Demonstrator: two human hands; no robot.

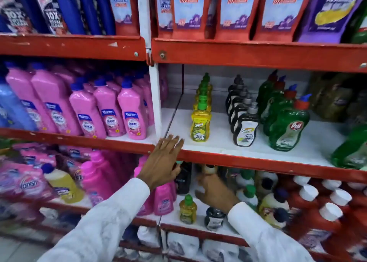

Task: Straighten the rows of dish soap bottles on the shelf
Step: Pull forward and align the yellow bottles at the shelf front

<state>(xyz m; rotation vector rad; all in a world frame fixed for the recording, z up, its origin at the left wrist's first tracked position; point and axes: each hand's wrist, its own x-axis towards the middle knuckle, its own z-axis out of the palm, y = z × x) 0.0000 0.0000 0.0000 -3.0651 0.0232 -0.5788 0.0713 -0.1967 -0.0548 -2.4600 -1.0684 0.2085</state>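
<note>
Three rows of dish soap bottles run front to back on the white middle shelf (218,142): yellow ones with green caps (199,123), black ones with grey caps (245,131) and green Pril ones (288,129). My left hand (164,160) is open with fingers spread at that shelf's red front edge, left of the yellow row and touching no bottle. One shelf lower, my right hand (215,193) is blurred and wraps around a bottle with a tan cap (209,169). A small yellow bottle (187,210) and a small black bottle (214,220) stand in front of it.
Pink Shakti bottles (131,114) fill the shelf bay to the left, behind a white upright post (155,102). Another green bottle (351,152) stands at the far right front. Red bottles with white caps (327,218) crowd the lower right. Cleaner pouches (188,9) hang above.
</note>
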